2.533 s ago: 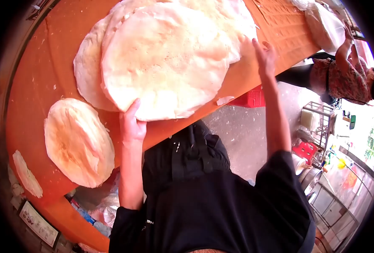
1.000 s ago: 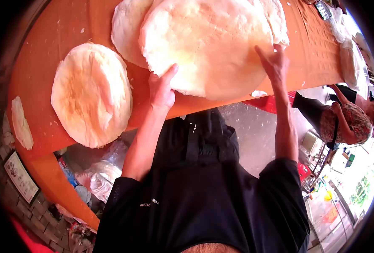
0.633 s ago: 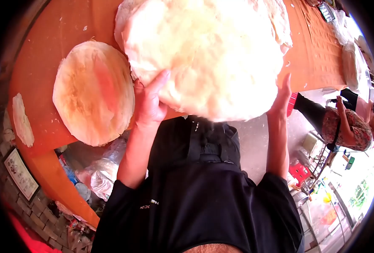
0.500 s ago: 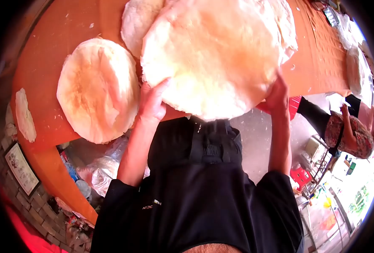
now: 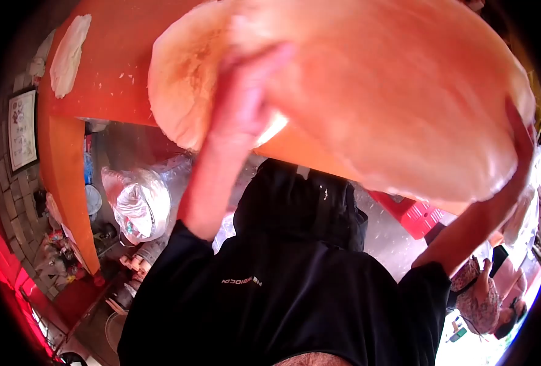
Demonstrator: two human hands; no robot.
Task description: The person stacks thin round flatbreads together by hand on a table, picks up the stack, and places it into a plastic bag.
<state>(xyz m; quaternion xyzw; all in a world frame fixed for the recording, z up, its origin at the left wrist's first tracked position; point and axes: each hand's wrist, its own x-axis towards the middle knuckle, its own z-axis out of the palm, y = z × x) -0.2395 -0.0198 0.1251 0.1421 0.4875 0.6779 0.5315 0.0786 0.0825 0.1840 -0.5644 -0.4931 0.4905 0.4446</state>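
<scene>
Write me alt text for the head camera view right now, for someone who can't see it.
A large flatbread is held between a person's left hand and right hand at an orange table. A second flatbread, partly hidden, overhangs the table's edge; a thin pale strip lies farther left.

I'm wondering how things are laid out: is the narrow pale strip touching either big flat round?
No, the strip lies apart, with orange table showing between it and the nearer flat round.

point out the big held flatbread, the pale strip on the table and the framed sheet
big flatbread (image 5: 404,104): head view, middle of its face
pale strip (image 5: 70,56): head view, its middle
framed sheet (image 5: 22,130): head view, its pale centre
</scene>
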